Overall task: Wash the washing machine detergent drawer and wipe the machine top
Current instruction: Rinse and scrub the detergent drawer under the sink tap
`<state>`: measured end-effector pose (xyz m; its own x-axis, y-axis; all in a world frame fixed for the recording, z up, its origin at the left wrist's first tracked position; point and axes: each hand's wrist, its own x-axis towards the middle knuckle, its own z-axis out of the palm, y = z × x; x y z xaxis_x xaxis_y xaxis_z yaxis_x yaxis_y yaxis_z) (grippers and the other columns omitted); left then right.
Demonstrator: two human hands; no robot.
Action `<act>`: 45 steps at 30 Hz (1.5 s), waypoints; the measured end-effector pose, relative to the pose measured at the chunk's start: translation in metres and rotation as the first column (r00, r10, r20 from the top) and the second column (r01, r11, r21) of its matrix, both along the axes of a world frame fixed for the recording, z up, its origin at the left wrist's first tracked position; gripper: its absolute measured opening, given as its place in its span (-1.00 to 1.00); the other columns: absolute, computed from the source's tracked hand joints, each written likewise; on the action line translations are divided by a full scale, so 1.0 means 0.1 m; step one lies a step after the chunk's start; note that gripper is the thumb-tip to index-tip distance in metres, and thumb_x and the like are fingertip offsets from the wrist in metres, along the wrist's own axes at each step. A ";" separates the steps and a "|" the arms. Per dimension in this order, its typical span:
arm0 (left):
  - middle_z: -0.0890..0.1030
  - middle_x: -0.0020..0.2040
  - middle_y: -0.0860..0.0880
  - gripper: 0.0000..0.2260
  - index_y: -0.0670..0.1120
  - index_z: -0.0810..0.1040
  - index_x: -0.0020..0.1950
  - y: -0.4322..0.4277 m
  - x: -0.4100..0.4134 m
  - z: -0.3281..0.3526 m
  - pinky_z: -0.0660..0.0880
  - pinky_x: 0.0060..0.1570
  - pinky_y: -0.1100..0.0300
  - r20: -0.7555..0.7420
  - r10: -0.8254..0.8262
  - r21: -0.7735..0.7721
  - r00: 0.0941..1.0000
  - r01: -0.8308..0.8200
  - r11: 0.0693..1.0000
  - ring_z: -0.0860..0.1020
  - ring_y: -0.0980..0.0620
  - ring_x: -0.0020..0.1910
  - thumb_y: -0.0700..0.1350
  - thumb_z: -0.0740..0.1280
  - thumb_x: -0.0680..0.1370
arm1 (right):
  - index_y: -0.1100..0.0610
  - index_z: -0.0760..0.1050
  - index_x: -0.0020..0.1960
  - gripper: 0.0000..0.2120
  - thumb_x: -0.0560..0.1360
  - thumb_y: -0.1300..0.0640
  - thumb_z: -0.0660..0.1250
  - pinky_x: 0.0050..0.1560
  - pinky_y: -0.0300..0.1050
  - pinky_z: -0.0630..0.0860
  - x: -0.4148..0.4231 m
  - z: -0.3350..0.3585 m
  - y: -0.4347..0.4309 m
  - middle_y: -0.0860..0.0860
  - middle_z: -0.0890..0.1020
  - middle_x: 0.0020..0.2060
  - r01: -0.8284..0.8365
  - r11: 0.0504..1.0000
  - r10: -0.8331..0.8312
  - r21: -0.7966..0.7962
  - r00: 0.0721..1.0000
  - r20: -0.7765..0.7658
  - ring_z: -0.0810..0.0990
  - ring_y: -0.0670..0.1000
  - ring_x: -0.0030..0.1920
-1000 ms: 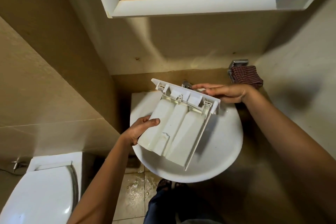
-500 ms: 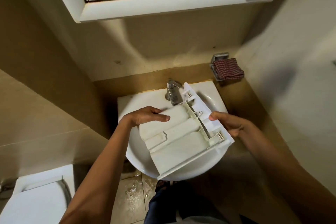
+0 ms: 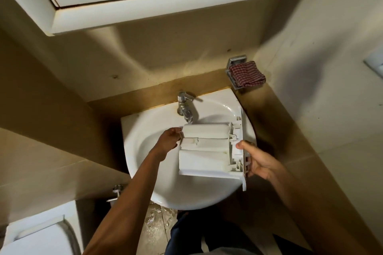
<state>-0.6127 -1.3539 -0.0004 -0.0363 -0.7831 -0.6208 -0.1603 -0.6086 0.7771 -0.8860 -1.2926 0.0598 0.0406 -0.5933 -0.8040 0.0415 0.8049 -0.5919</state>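
Detergent drawer (image 3: 204,151) is held underside up over the sink (image 3: 145,172), just below the tap (image 3: 184,107), with the front panel to the right. Left grip (image 3: 169,139) is closed on the drawer's rear edge, fingers curled. Right grip (image 3: 257,159) is clamped on the front panel — thumb on top, fingers wrapped behind.

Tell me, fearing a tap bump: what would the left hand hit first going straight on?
The detergent drawer: the left hand grips its end, pointing along it, apparently clear of the tap.

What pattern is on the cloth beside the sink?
The cloth has a dark red and white check, seen in the head view.
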 end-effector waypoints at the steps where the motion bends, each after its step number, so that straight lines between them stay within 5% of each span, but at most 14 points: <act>1: 0.55 0.01 -0.04 -0.79 -0.06 0.49 0.22 0.00 -0.02 -0.01 0.43 0.13 0.15 -0.049 0.030 0.013 0.998 -0.030 0.999 0.51 0.02 0.01 -0.25 0.17 0.64 | 0.13 0.41 0.20 -0.47 0.30 -0.04 0.42 -0.25 -0.05 0.42 -0.01 -0.02 -0.02 0.13 0.56 -0.16 0.027 1.000 -0.026 -0.011 1.000 0.003 0.49 0.10 -0.27; 6: 0.56 -0.13 -0.03 -0.77 -0.11 0.55 -0.04 -0.04 -0.08 -0.08 0.50 -0.09 0.29 -0.094 0.102 0.037 0.990 -0.099 0.994 0.51 0.08 -0.18 -0.32 0.14 0.62 | 0.09 0.45 0.23 -0.31 0.14 -0.08 0.50 0.06 0.16 0.44 0.01 -0.03 -0.09 0.23 0.60 0.07 0.055 0.998 -0.055 -0.016 0.998 -0.028 0.54 0.22 0.00; 12: 0.56 -0.18 -0.12 -0.75 -0.20 0.59 0.03 -0.10 -0.12 -0.18 0.50 -0.08 0.23 -0.223 0.312 0.058 0.924 -0.307 0.950 0.48 0.00 -0.19 -0.30 0.11 0.63 | 0.07 0.47 0.20 -0.30 0.09 -0.03 0.53 0.08 0.13 0.44 0.00 -0.08 -0.15 0.17 0.61 0.01 0.049 0.999 -0.048 0.002 0.997 -0.054 0.55 0.20 -0.03; 16: 0.53 -0.28 -0.12 -0.66 -0.24 0.56 0.01 -0.20 -0.21 -0.16 0.42 -0.19 0.20 -0.428 0.501 0.264 0.752 -0.427 0.865 0.43 -0.01 -0.32 -0.13 0.04 0.70 | 0.12 0.45 0.19 -0.59 0.39 0.03 0.40 -0.16 0.01 0.46 -0.06 -0.10 -0.15 0.07 0.56 -0.27 0.072 0.997 -0.071 0.014 0.996 -0.060 0.50 0.05 -0.31; 22: 0.53 -0.22 -0.14 -0.65 -0.26 0.50 -0.07 -0.34 -0.40 -0.27 0.62 -0.27 0.21 -0.545 0.715 0.522 0.438 -0.491 0.698 0.56 0.01 -0.30 -0.07 0.07 0.70 | 0.06 0.42 0.23 -0.65 0.48 0.03 0.35 -0.36 -0.16 0.35 -0.14 -0.09 -0.14 -0.09 0.53 -0.59 0.159 0.987 -0.157 0.018 0.983 -0.095 0.48 -0.10 -0.59; 30: 0.56 -0.01 -0.26 -0.80 -0.29 0.44 0.23 -0.52 -0.62 -0.31 0.45 -0.61 0.31 -0.504 0.746 0.543 0.435 -0.512 0.666 0.64 -0.03 -0.46 -0.27 0.18 0.64 | 0.01 0.38 0.31 -0.57 0.47 0.08 0.36 -0.30 -0.10 0.36 -0.20 -0.17 -0.11 0.05 0.59 -0.20 0.205 0.978 -0.207 -0.027 0.976 -0.071 0.52 0.06 -0.25; 33: 0.61 -0.14 -0.16 -0.84 -0.23 0.52 0.14 -0.52 -0.68 -0.26 0.52 -0.49 0.25 -0.403 0.713 0.466 0.574 -0.543 0.699 0.62 -0.01 -0.42 -0.18 0.24 0.63 | 0.00 0.37 0.31 -0.58 0.47 0.09 0.36 -0.34 -0.14 0.34 -0.19 -0.18 -0.10 0.04 0.59 -0.20 0.228 0.973 -0.230 -0.036 0.971 -0.062 0.51 0.03 -0.27; 36: 0.57 -0.39 -0.07 -0.80 -0.18 0.54 -0.12 -0.38 -0.84 -0.16 0.36 -0.50 0.33 -0.184 0.600 0.242 0.778 -0.556 0.795 0.47 -0.03 -0.42 -0.15 0.21 0.63 | -0.01 0.39 0.33 -0.52 0.44 0.11 0.40 -0.33 -0.14 0.46 -0.20 -0.20 -0.10 0.03 0.62 -0.08 0.276 0.959 -0.279 -0.059 0.958 -0.060 0.56 0.03 -0.18; 40: 0.67 -0.02 -0.13 -0.74 -0.09 0.64 0.05 0.06 -1.30 -0.10 0.50 -0.05 0.19 0.150 0.228 -0.237 0.962 -0.189 0.953 0.61 -0.15 -0.02 -0.12 0.16 0.64 | 0.04 0.40 0.33 -0.49 0.41 0.19 0.43 -0.08 -0.05 0.57 -0.19 -0.22 -0.08 0.07 0.65 0.02 0.306 0.948 -0.312 -0.092 0.948 -0.059 0.62 0.09 0.00; 42: 0.61 0.22 -0.10 -0.70 -0.10 0.61 0.23 0.27 -1.55 -0.03 0.35 0.22 0.29 0.217 0.001 -0.430 0.976 0.095 0.898 0.53 -0.06 0.25 -0.14 0.11 0.67 | 0.06 0.43 0.31 -0.54 0.43 0.20 0.41 -0.13 -0.09 0.57 -0.15 -0.21 -0.06 0.08 0.66 0.00 0.335 0.938 -0.338 -0.088 0.941 -0.024 0.63 0.08 -0.03; 45: 0.38 0.46 -0.09 -0.59 -0.14 0.37 0.46 0.45 -1.69 -0.01 0.04 0.48 0.23 0.399 -0.229 -0.605 0.888 0.443 0.662 0.27 0.04 0.48 -0.04 0.00 0.68 | 0.07 0.45 0.32 -0.40 0.30 0.04 0.46 -0.10 -0.05 0.54 -0.13 -0.17 -0.02 0.10 0.66 0.01 0.330 0.942 -0.331 -0.061 0.944 0.000 0.62 0.11 -0.01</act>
<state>-0.7813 -1.3092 -0.0014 -0.3011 -0.9531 0.0309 -0.5096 0.1883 0.8396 -0.8992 -1.2950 0.0428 -0.1738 -0.6186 -0.7663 0.2931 0.7104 -0.6399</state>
